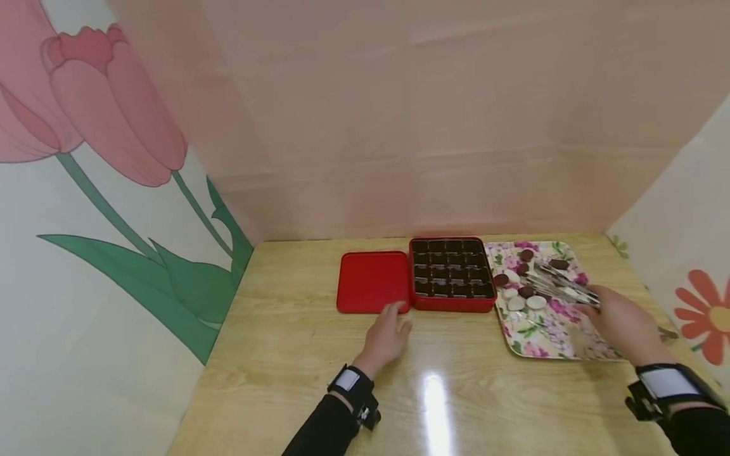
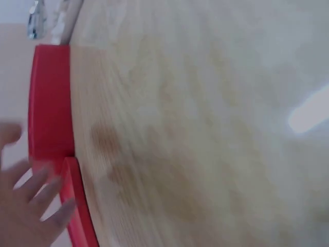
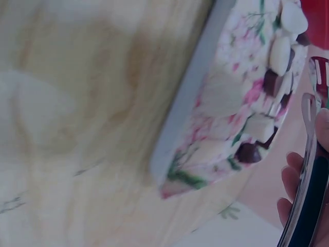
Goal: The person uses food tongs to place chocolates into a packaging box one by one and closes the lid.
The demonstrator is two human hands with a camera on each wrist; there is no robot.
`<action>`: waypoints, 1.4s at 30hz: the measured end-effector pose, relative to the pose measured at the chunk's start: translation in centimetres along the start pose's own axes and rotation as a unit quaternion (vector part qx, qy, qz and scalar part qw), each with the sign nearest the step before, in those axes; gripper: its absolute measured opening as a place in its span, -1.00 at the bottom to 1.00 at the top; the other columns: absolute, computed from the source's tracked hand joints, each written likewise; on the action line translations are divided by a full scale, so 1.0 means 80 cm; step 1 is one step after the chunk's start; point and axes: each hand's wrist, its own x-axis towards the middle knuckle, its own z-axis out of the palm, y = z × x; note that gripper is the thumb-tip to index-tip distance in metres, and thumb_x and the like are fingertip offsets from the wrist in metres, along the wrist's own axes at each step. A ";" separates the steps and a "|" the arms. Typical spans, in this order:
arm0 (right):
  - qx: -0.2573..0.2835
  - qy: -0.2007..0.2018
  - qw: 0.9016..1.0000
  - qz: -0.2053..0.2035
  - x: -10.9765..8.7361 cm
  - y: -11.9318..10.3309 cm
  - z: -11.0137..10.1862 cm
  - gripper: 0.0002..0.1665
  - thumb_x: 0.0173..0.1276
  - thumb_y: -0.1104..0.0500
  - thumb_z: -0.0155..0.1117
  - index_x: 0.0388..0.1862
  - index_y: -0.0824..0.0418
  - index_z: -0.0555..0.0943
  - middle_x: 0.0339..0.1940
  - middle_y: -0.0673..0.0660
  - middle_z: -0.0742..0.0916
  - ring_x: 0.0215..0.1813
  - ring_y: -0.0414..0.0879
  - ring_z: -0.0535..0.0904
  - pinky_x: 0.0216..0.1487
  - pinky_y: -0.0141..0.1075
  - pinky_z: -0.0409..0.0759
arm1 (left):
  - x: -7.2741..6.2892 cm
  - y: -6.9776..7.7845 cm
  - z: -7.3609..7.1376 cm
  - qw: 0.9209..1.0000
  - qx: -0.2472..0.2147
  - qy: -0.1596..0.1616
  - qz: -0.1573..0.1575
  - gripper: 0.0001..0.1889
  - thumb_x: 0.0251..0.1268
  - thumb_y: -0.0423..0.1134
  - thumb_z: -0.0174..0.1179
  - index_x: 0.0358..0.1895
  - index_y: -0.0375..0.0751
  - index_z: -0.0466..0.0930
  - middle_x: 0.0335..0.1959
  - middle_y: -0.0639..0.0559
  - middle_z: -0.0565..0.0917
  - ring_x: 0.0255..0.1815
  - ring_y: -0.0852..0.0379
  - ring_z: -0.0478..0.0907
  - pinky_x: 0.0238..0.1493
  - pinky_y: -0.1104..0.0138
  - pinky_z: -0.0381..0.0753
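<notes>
My right hand [image 1: 627,323] grips metal tongs [image 1: 561,283] above a floral tray [image 1: 536,342]. In the right wrist view the tongs [image 3: 311,170] have slotted ends, and the fingers [image 3: 291,177] curl round their arms. Dark brown chocolates [image 1: 526,255] and white chocolates [image 1: 536,302] lie in a group on the tray's left and far part. My left hand [image 1: 384,342] is at the near right corner of a red lid [image 1: 373,282], its fingers loosely extended and holding nothing. Beside the lid stands a red box [image 1: 453,305] with a dark insert [image 1: 450,269] of small square compartments.
All of it stands on a light wooden table [image 1: 274,354]. A pinkish sheet [image 1: 410,126] hangs along the table's back edge. At the left is a wall panel with painted tulips [image 1: 114,107], at the right one with an orange flower [image 1: 715,316].
</notes>
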 end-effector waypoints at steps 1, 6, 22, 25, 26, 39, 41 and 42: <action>-0.005 0.005 1.000 -0.010 0.003 -0.005 -0.001 -0.30 0.36 0.00 0.37 0.12 0.60 0.45 -0.48 0.39 0.65 -0.63 -0.04 0.51 -0.72 -0.21 0.37 | 0.010 0.002 0.001 0.999 -0.031 0.019 -0.012 -0.50 0.54 -0.08 0.05 0.44 -0.14 0.32 0.33 -0.04 0.45 0.26 0.00 0.46 0.19 0.09 0.54; -0.038 0.025 0.997 -0.055 0.026 -0.025 -0.003 -0.57 0.30 0.14 0.42 -0.08 0.46 0.52 -0.67 0.05 0.54 -0.70 -0.15 0.37 -0.73 -0.27 0.24 | 0.056 0.009 0.001 0.965 -0.244 0.073 -0.068 -0.54 0.62 -0.19 -0.10 0.43 -0.33 0.25 0.35 -0.21 0.39 0.34 -0.12 0.37 0.29 0.06 0.45; -0.164 0.019 0.975 -0.148 0.067 -0.067 -0.018 -0.68 0.05 0.33 0.54 -0.19 0.33 0.65 -0.33 0.22 0.72 -0.33 0.14 0.63 -0.42 0.03 0.60 | 0.099 0.028 0.040 0.911 -0.389 0.096 -0.092 -0.53 0.61 -0.30 -0.12 0.45 -0.47 0.21 0.39 -0.37 0.35 0.39 -0.25 0.30 0.38 0.05 0.37; -0.175 0.017 0.972 -0.157 0.069 -0.069 -0.025 -0.66 0.03 0.33 0.55 -0.18 0.32 0.66 -0.32 0.21 0.73 -0.33 0.14 0.64 -0.40 0.04 0.60 | 0.098 0.032 0.040 0.914 -0.384 0.087 -0.098 -0.53 0.62 -0.32 -0.14 0.46 -0.43 0.21 0.40 -0.35 0.34 0.40 -0.23 0.30 0.37 0.06 0.38; -0.178 0.018 0.971 -0.161 0.070 -0.069 -0.027 -0.65 0.02 0.34 0.56 -0.18 0.32 0.66 -0.33 0.21 0.73 -0.33 0.13 0.64 -0.39 0.04 0.60 | 0.098 0.032 0.040 0.916 -0.380 0.088 -0.097 -0.54 0.62 -0.33 -0.15 0.46 -0.44 0.21 0.40 -0.35 0.34 0.40 -0.23 0.30 0.37 0.06 0.38; -0.202 0.041 0.959 -0.197 0.072 -0.066 -0.032 -0.61 -0.12 0.33 0.63 -0.27 0.30 0.67 -0.45 0.16 0.71 -0.48 0.06 0.59 -0.47 0.00 0.56 | 0.091 0.021 0.039 0.945 -0.315 0.068 -0.057 -0.54 0.58 -0.39 -0.11 0.43 -0.51 0.23 0.37 -0.35 0.39 0.36 -0.18 0.37 0.31 0.11 0.46; -0.201 0.038 0.959 -0.195 0.071 -0.066 -0.033 -0.60 -0.12 0.32 0.64 -0.27 0.31 0.67 -0.44 0.17 0.71 -0.46 0.08 0.60 -0.45 0.01 0.56 | 0.087 0.019 0.038 0.946 -0.314 0.055 -0.056 -0.53 0.59 -0.37 -0.11 0.45 -0.49 0.22 0.38 -0.33 0.38 0.37 -0.17 0.36 0.32 0.11 0.45; -0.201 0.033 0.960 -0.192 0.070 -0.067 -0.034 -0.61 -0.10 0.31 0.64 -0.26 0.31 0.67 -0.44 0.17 0.71 -0.46 0.08 0.60 -0.44 0.01 0.56 | 0.084 0.018 0.038 0.946 -0.317 0.049 -0.056 -0.53 0.59 -0.36 -0.11 0.45 -0.47 0.21 0.39 -0.33 0.36 0.38 -0.17 0.34 0.33 0.10 0.43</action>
